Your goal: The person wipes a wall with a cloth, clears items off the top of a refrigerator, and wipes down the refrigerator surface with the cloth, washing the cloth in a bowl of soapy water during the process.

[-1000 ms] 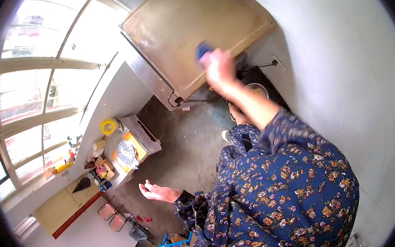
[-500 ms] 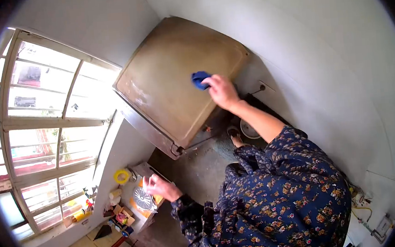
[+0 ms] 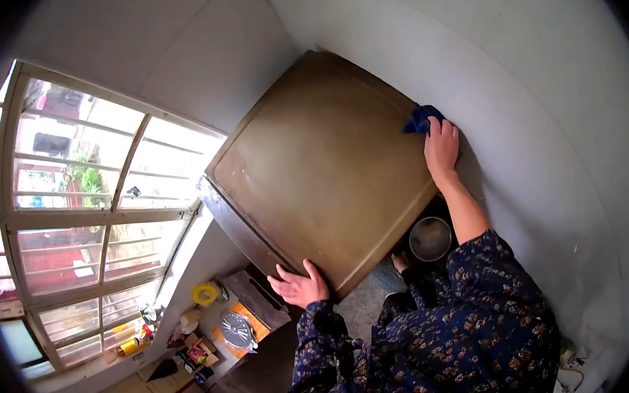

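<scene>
A dark blue cloth (image 3: 421, 119) is bunched under the fingers of my right hand (image 3: 441, 146), at the right corner of a brownish, stained flat top (image 3: 319, 159). This top looks like that of a large appliance, perhaps a refrigerator. My left hand (image 3: 301, 285) rests with spread fingers on the near left edge of the same top and holds nothing. Dark blue floral sleeves cover both upper arms.
White walls (image 3: 529, 106) meet behind the top. A barred window (image 3: 92, 192) is on the left. Below it, a counter bears a round metal rack (image 3: 236, 330) and a yellow ring (image 3: 205, 294). A round pan-like vessel (image 3: 430, 238) stands low beside the appliance.
My right hand has carried the cloth rightward from the middle of the top to its right corner. My left hand has moved up from the air onto the near edge.
</scene>
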`<state>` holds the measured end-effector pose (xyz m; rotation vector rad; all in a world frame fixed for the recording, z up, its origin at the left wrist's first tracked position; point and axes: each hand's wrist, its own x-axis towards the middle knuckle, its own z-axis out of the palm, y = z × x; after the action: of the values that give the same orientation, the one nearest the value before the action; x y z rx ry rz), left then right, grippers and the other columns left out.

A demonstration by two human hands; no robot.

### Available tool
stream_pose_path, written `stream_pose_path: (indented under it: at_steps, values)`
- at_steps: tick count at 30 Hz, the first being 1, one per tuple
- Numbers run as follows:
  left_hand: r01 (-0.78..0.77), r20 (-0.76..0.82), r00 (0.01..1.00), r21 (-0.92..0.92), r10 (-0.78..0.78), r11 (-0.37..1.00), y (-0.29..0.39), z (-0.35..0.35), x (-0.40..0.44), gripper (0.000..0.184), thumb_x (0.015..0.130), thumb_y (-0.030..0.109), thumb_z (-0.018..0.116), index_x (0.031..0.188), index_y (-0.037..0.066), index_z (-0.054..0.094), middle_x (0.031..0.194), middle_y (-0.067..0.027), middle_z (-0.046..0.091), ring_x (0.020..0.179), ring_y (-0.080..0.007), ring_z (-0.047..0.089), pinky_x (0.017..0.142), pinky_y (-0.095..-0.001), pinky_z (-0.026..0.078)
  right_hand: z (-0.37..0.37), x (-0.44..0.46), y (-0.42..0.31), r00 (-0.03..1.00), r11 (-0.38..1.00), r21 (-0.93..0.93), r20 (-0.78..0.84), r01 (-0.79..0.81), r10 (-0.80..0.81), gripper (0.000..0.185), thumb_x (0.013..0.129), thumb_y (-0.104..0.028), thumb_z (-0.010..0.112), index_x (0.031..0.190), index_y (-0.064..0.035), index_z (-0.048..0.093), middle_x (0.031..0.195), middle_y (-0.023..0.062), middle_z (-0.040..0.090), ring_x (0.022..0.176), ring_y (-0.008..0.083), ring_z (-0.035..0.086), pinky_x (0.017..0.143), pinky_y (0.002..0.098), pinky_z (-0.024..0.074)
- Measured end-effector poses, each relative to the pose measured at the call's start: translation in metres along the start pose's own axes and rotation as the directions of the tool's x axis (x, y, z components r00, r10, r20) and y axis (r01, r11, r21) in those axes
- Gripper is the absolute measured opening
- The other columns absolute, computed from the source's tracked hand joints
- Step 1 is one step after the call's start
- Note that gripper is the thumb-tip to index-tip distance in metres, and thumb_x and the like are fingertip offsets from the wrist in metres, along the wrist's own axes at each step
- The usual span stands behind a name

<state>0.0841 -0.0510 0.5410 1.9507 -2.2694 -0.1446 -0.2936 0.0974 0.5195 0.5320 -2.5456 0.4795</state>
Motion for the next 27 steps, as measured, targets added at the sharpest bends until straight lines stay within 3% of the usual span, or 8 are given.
stream_pose_path:
  at_steps: [5,7,9,13,15,18,22,27]
  values:
    - [-0.011,0.022,1.0,0.048,0.01,0.999,-0.003,-0.008,-0.003,0.073,0.086,0.048,0.054,0.141,0.008,0.028,0.148,-0.0237,0.016,0.136,-0.0388,0.018,0.106,-0.0512,0.024,0.041,0.038,-0.029,0.996,0.995,0.049,0.033,0.086,-0.087,0.021,0.084,-0.014,0.058,0.103,-0.0062,0.058,0.093,0.0144,0.056,0.093,0.0346,0.053,0.081,0.0427,0.0451]
    - [-0.016,0.014,1.0,0.063,0.016,0.998,0.003,-0.013,-0.004,0.073,0.086,0.049,0.053,0.141,0.009,0.028,0.148,-0.0229,0.017,0.136,-0.0384,0.019,0.106,-0.0513,0.024,0.077,0.069,-0.053,0.993,0.98,0.191,0.106,-0.062,0.042,0.015,0.087,-0.014,0.052,0.097,-0.0047,0.058,0.089,0.0152,0.056,0.09,0.034,0.054,0.079,0.0423,0.0454]
    - [-0.023,0.013,1.0,0.076,0.022,0.997,0.008,-0.023,-0.007,0.072,0.086,0.049,0.053,0.141,0.008,0.029,0.148,-0.0237,0.018,0.135,-0.039,0.02,0.105,-0.0516,0.025,0.07,0.104,-0.08,0.984,0.973,0.155,0.021,0.173,-0.178,0.012,0.087,-0.013,0.05,0.09,-0.0037,0.058,0.087,0.0149,0.056,0.088,0.0335,0.054,0.077,0.043,0.046]
    - [-0.088,-0.031,0.995,0.107,0.092,0.99,0.009,-0.041,-0.02,0.072,0.085,0.049,0.054,0.14,0.007,0.033,0.147,-0.0244,0.021,0.133,-0.0398,0.023,0.105,-0.0503,0.026,0.092,0.163,-0.115,0.958,0.959,0.129,0.106,0.251,-0.265,0.014,0.085,-0.011,0.049,0.087,-0.003,0.06,0.086,0.0147,0.057,0.088,0.032,0.056,0.075,0.044,0.0476]
    - [-0.079,-0.021,0.997,0.073,0.081,0.994,0.016,-0.051,-0.019,0.071,0.085,0.049,0.054,0.138,0.006,0.036,0.145,-0.0251,0.024,0.132,-0.0406,0.025,0.106,-0.0496,0.025,0.099,0.189,-0.144,0.945,0.967,0.216,0.265,0.136,-0.192,0.015,0.083,-0.009,0.049,0.087,-0.0014,0.062,0.09,0.0146,0.059,0.091,0.0314,0.057,0.077,0.0432,0.0482]
    - [-0.046,0.033,0.999,0.08,0.044,0.996,0.017,-0.05,-0.013,0.072,0.084,0.048,0.055,0.138,0.004,0.035,0.144,-0.0273,0.024,0.132,-0.0411,0.025,0.107,-0.0499,0.024,0.157,0.209,-0.175,0.943,0.955,0.175,0.189,0.241,-0.272,0.017,0.086,-0.011,0.048,0.086,-0.0005,0.061,0.091,0.0159,0.061,0.092,0.0318,0.057,0.079,0.0431,0.048]
    - [-0.104,-0.065,0.992,0.059,0.108,0.993,0.003,-0.034,-0.01,0.07,0.083,0.05,0.055,0.136,0.006,0.039,0.143,-0.0249,0.028,0.13,-0.0405,0.029,0.104,-0.0506,0.028,0.16,0.209,-0.179,0.921,0.924,0.119,0.107,0.363,-0.375,0.016,0.086,-0.012,0.049,0.087,-0.0022,0.061,0.088,0.0156,0.061,0.089,0.0305,0.059,0.078,0.0421,0.0489]
    - [-0.122,-0.057,0.99,0.109,0.129,0.987,-0.001,-0.027,-0.01,0.073,0.084,0.05,0.055,0.139,0.006,0.033,0.143,-0.0264,0.027,0.131,-0.0409,0.027,0.105,-0.0513,0.027,0.105,0.169,-0.124,0.896,0.948,0.095,0.308,0.305,-0.319,0.016,0.084,-0.008,0.048,0.084,-0.0017,0.062,0.089,0.0153,0.062,0.089,0.0296,0.058,0.075,0.0405,0.0492]
